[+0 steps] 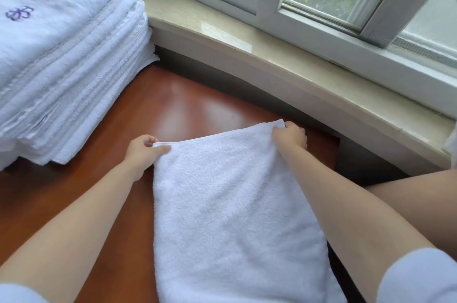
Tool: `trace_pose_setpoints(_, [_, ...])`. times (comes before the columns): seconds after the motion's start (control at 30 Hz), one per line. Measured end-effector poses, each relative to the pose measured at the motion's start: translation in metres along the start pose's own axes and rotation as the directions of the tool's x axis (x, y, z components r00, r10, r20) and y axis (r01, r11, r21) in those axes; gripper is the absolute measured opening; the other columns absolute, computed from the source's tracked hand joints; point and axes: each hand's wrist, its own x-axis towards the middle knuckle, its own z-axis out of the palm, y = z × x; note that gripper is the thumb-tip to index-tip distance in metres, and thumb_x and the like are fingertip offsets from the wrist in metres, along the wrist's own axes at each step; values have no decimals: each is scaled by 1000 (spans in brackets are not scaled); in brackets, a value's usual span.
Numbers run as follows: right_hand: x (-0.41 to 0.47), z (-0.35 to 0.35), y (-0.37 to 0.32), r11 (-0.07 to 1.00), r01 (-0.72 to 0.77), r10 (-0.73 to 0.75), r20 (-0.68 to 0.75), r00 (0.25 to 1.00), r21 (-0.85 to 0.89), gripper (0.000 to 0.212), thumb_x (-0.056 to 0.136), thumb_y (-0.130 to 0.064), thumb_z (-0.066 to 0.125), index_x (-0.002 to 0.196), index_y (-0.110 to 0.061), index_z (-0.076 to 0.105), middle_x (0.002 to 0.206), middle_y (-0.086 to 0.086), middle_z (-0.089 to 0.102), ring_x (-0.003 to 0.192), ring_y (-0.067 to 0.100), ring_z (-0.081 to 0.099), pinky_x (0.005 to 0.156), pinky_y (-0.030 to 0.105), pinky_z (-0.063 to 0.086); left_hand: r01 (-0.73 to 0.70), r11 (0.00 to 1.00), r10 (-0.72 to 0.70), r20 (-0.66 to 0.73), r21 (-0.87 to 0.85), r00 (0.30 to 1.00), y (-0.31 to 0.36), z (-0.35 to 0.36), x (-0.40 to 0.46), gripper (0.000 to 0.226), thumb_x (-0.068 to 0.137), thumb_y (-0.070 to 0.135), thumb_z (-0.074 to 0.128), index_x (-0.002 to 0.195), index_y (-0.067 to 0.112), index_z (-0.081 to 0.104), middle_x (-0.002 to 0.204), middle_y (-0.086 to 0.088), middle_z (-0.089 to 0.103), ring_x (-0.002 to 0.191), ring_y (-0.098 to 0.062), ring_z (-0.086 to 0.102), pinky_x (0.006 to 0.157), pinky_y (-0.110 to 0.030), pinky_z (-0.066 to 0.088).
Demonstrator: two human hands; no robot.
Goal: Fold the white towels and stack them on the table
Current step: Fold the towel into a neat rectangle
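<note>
While your two arms reach forward over the reddish-brown wooden surface, you have a white towel stretched between them, its far edge held up and its length running back toward you and out of view at the bottom. Your left hand pinches the far left corner, thumb laid on top of the cloth and the other fingers curled beneath it. Your right hand grips the far right corner, fingers bunched around the hem so that a small tab of fabric sticks up above the knuckles. The far edge between the two hands runs fairly taut, rising slightly toward the right. The towel covers the middle of the surface and overhangs its right edge near your bare leg. To the far left sits a tall stack of folded white towels, resting on the same surface and well apart from the one you hold; the top towel carries a dark blue embroidered mark. Behind the surface runs a pale stone windowsill, and above it a white-framed window with green foliage showing through the glass. Light blue sleeves show at the bottom corners.
</note>
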Motion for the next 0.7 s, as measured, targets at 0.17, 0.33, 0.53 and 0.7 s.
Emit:
trace_pose_setpoints(0.17, [3, -7, -21, 986, -162, 157, 125, 980, 32, 37, 92, -29, 42, 125, -24, 59, 134, 9, 50, 126, 31, 38, 108, 41, 31, -2, 1000, 2, 9, 4, 1000, -3, 1, -5, 25, 79, 12, 78, 95, 8, 59, 94, -4, 57, 79, -17, 52, 62, -26, 42])
trace_pose_setpoints(0.33, [4, -5, -19, 970, -131, 83, 230, 970, 202, 40, 90, -30, 52, 125, -13, 61, 131, 10, 57, 125, 32, 49, 107, 44, 40, -63, 998, 65, 66, -23, 996, -5, -6, -12, 17, 82, 2, 71, 92, 7, 60, 84, -3, 58, 75, -19, 53, 61, -27, 43])
trace_pose_setpoints(0.53, [-1, -6, -6, 926, -77, 11, 179, 984, 370, 16, 89, -28, 57, 93, -17, 67, 84, 0, 60, 92, 27, 58, 84, 31, 47, 48, 997, -54, 127, 53, 990, -4, -18, -14, 17, 85, 10, 69, 93, -4, 67, 88, -14, 64, 77, -23, 58, 73, -33, 49])
trace_pose_setpoints(0.7, [-14, -17, -10, 911, 17, -37, 42, 998, 412, 33, 95, -32, 53, 64, -22, 49, 65, -4, 46, 84, 26, 47, 84, 31, 36, -4, 998, 6, 29, -67, 1000, 8, -36, -23, 21, 79, 12, 78, 95, 0, 73, 99, -14, 71, 91, -22, 63, 86, -35, 49])
